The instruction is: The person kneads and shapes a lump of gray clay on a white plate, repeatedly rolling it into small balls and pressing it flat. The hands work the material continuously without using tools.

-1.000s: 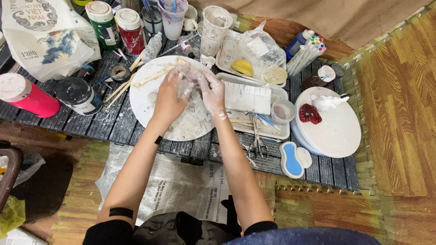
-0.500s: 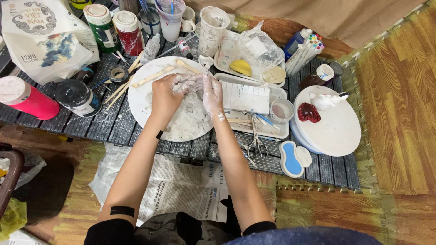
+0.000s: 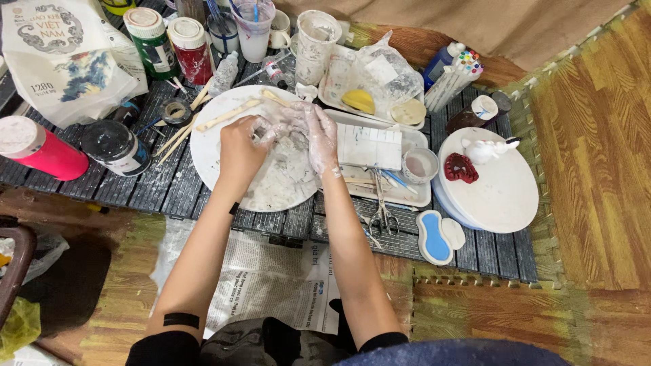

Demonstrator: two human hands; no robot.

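Both my hands are over a round white board (image 3: 224,169) smeared with white clay on a low dark slatted table (image 3: 163,190). My left hand (image 3: 243,146) curls around a small lump of white clay (image 3: 271,132). My right hand (image 3: 313,135), coated in white clay, presses its fingers against the same lump from the right. A long wooden stick (image 3: 227,115) lies across the board's upper left.
Paint jars (image 3: 152,41) and cups (image 3: 319,37) stand at the back. A white tray (image 3: 420,196) with scissors (image 3: 383,213) lies right of the board, then a round white disc (image 3: 502,196) with a red piece (image 3: 461,168) and white figurine (image 3: 485,149). Newspaper (image 3: 271,285) covers the floor.
Both hands have stayed over the board, shifting slightly up and kneading the clay lump between the fingers; the right hand's fingers have spread more.
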